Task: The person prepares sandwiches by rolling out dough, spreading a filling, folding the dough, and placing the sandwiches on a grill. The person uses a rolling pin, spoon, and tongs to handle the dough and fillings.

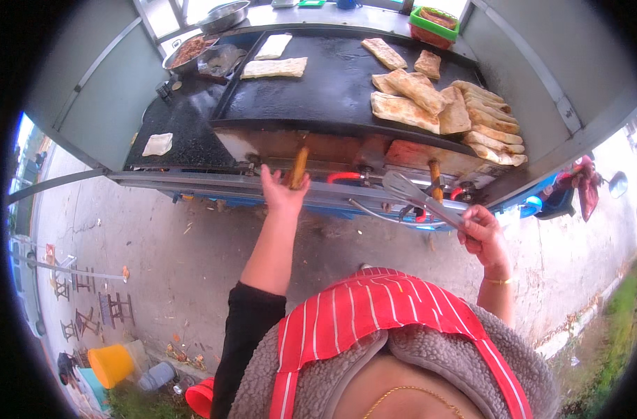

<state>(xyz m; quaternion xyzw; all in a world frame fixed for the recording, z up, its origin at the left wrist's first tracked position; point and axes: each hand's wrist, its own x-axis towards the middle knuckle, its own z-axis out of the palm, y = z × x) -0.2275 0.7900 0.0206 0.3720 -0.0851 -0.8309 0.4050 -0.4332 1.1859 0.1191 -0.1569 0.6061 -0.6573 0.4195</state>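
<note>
My left hand point(283, 194) is below the front of the black griddle point(323, 78), fingers apart, at a wooden handle point(299, 166). The handle overlaps my palm; whether they touch is unclear. Just beyond my fingertips sits a gas valve point(252, 161). My right hand point(483, 233) grips slotted metal tongs point(418, 194), which point left across a second wooden handle point(435, 180). Browned flatbreads point(405, 111) are heaped on the griddle's right side, beside a leaning row of more point(488, 120). Two pale dough pieces point(274, 68) lie at its upper left.
A raw dough piece point(157, 144) rests on the dark counter point(187, 123). Behind it are a bowl of filling point(190, 52) and a steel bowl point(224, 18). A green-rimmed basket point(433, 29) stands back right. Red hoses point(344, 176) run under the griddle.
</note>
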